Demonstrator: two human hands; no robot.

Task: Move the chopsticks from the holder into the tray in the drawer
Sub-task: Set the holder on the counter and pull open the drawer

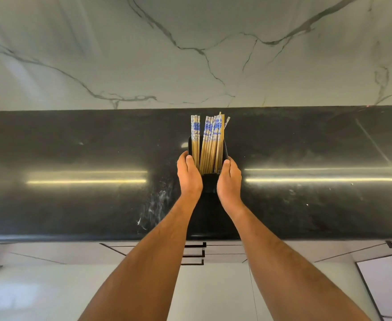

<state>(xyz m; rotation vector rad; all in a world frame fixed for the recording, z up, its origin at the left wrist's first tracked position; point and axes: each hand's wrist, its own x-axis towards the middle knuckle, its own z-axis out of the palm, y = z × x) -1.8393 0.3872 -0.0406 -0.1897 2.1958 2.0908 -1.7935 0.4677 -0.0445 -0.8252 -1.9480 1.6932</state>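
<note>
Chopsticks [210,144] upright in the black holder [210,181].
Your left hand [189,176] and right hand [229,179] clasp its sides, fingers curled round it.

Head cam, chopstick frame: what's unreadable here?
- Holder: black on the black counter; left hand and right hand cover its sides, so its outline is unclear.
- Chopsticks: lower ends hidden inside holder; count uncertain.
- Drawers: shut fronts only, partly behind the forearms; no tray visible.
</note>
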